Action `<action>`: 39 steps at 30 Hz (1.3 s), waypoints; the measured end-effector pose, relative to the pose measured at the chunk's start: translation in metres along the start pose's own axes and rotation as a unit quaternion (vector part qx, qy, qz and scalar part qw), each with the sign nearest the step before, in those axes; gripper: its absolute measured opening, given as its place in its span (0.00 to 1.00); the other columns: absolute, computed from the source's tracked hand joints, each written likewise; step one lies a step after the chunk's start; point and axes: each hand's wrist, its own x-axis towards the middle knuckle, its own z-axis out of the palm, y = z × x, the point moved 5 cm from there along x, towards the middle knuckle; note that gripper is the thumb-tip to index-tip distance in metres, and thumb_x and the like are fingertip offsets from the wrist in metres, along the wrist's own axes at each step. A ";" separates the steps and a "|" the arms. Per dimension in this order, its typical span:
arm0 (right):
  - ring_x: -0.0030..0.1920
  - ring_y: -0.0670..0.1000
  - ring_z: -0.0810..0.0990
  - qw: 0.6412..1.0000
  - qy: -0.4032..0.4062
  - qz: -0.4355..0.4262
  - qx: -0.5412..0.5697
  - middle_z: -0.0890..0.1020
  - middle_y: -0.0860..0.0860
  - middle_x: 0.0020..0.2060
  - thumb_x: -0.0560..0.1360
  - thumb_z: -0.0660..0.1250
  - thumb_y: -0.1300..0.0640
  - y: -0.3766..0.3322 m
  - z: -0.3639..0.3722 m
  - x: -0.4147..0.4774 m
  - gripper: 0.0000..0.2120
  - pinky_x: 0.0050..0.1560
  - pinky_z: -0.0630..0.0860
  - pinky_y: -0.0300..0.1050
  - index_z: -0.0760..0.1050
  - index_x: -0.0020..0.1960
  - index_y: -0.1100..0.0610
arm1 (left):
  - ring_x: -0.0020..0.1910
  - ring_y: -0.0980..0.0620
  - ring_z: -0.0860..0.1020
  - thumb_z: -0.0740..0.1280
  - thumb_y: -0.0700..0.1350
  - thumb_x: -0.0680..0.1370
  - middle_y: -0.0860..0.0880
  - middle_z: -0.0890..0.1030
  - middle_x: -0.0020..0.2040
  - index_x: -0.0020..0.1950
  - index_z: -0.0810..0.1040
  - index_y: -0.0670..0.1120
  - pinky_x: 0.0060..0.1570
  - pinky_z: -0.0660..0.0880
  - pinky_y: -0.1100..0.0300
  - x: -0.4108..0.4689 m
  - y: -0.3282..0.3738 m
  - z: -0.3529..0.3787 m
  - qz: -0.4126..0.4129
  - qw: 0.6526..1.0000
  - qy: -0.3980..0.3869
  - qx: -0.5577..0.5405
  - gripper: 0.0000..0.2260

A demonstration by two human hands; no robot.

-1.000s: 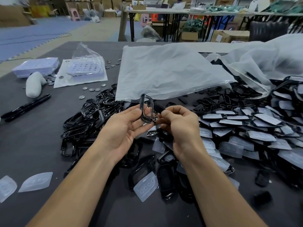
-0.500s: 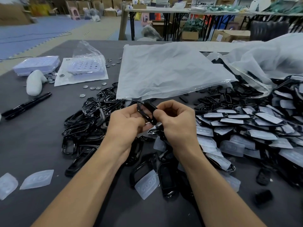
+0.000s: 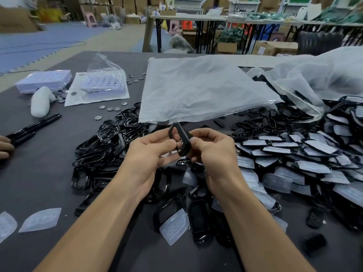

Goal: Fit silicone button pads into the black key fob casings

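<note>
Table [image 3: 39, 173]: dark grey top, bears everything listed.
Flat bag [image 3: 196, 89]: clear plastic, lying beyond the hands.
Crumpled bag [image 3: 314, 75]: far right, its mouth over the pile below it.
Fitted casings [image 3: 294, 150]: broad pile at right, black shells with pale pads showing.
Empty frames [image 3: 102, 150]: tangled black heap left of the hands.
Left hand [image 3: 149, 154]: thumb and fingers pinch the left side of the held casing.
Right hand [image 3: 214, 152]: fingers curled, clamped on the casing's right edge.
Held casing [image 3: 181, 140]: black, tilted, raised above the table between both hands, before the near edge of the flat bag.
Loose pads [image 3: 40, 219]: translucent, two at near left, apart from the heaps; another lies below the wrists.
Pens [image 3: 33, 126]: black, at left.
Coin cells [image 3: 110, 108]: scattered near the frames.
</note>
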 end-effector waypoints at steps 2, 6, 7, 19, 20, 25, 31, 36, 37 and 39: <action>0.28 0.50 0.78 0.999 -0.035 0.014 0.004 0.86 0.59 0.36 0.76 0.66 0.71 0.001 0.004 -0.001 0.11 0.27 0.73 0.38 0.84 0.43 0.60 | 0.44 0.51 0.87 0.69 0.28 0.76 0.44 0.88 0.47 0.50 0.87 0.43 0.42 0.83 0.60 0.000 0.000 -0.001 0.012 1.000 0.025 0.003 0.12; 0.36 0.51 0.82 0.993 -0.100 0.046 0.041 0.87 0.56 0.38 0.77 0.62 0.69 0.000 0.008 -0.004 0.17 0.35 0.79 0.38 0.87 0.41 0.57 | 0.43 0.51 0.87 0.72 0.30 0.75 0.46 0.89 0.44 0.48 0.87 0.46 0.44 0.85 0.59 0.000 0.004 -0.009 0.061 0.990 0.107 0.062 0.11; 0.38 0.51 0.83 0.991 -0.113 0.052 0.043 0.87 0.55 0.39 0.78 0.63 0.68 0.000 0.010 -0.005 0.16 0.38 0.80 0.38 0.87 0.41 0.56 | 0.42 0.51 0.86 0.72 0.30 0.75 0.46 0.88 0.43 0.46 0.87 0.47 0.43 0.84 0.60 0.000 0.005 -0.011 0.071 0.987 0.123 0.073 0.12; 0.32 0.45 0.81 0.997 -0.057 -0.047 -0.039 0.86 0.49 0.33 0.72 0.69 0.73 -0.003 0.008 -0.006 0.20 0.35 0.76 0.36 0.87 0.39 0.49 | 0.37 0.55 0.84 0.79 0.45 0.68 0.49 0.88 0.39 0.42 0.89 0.56 0.40 0.81 0.60 -0.002 0.002 -0.006 0.085 0.972 0.112 0.187 0.06; 0.34 0.46 0.83 0.997 -0.048 -0.050 -0.041 0.87 0.51 0.35 0.71 0.70 0.73 -0.003 0.007 -0.006 0.17 0.38 0.77 0.38 0.87 0.41 0.51 | 0.37 0.55 0.84 0.79 0.42 0.70 0.48 0.88 0.39 0.42 0.89 0.55 0.40 0.80 0.62 -0.002 0.003 -0.005 0.085 0.975 0.104 0.180 0.07; 0.40 0.48 0.87 0.993 -0.025 -0.074 -0.094 0.88 0.49 0.37 0.69 0.70 0.68 -0.003 0.005 -0.008 0.12 0.43 0.79 0.44 0.86 0.43 0.53 | 0.39 0.56 0.80 0.75 0.39 0.75 0.47 0.87 0.43 0.44 0.90 0.50 0.43 0.79 0.67 -0.001 0.002 -0.002 0.059 0.988 0.071 0.127 0.07; 0.29 0.42 0.78 0.995 -0.064 -0.026 -0.067 0.85 0.48 0.32 0.60 0.70 0.64 -0.003 0.009 -0.006 0.12 0.33 0.72 0.35 0.86 0.38 0.50 | 0.33 0.56 0.80 0.76 0.40 0.71 0.50 0.85 0.34 0.35 0.89 0.53 0.35 0.79 0.67 -0.004 0.002 0.001 0.046 0.993 0.075 0.077 0.08; 0.28 0.40 0.76 0.995 -0.082 -0.011 -0.063 0.82 0.45 0.28 0.68 0.76 0.61 -0.003 0.007 -0.008 0.10 0.35 0.72 0.36 0.85 0.34 0.46 | 0.35 0.52 0.82 0.77 0.41 0.70 0.47 0.86 0.36 0.34 0.88 0.49 0.38 0.81 0.65 -0.002 0.001 -0.003 0.038 0.993 0.088 0.072 0.05; 0.27 0.39 0.75 0.995 -0.077 -0.008 -0.063 0.81 0.44 0.27 0.69 0.77 0.61 -0.002 0.005 -0.007 0.12 0.35 0.72 0.35 0.85 0.34 0.45 | 0.35 0.52 0.83 0.77 0.43 0.68 0.47 0.86 0.36 0.34 0.88 0.49 0.39 0.81 0.65 -0.001 0.001 -0.003 0.037 0.993 0.085 0.071 0.04; 0.26 0.40 0.75 0.995 -0.084 -0.004 -0.046 0.81 0.44 0.27 0.71 0.77 0.63 -0.001 0.006 -0.005 0.13 0.33 0.71 0.33 0.84 0.33 0.48 | 0.37 0.53 0.84 0.76 0.46 0.66 0.48 0.87 0.38 0.34 0.88 0.49 0.44 0.82 0.63 -0.001 0.001 -0.002 0.026 0.996 0.067 0.050 0.02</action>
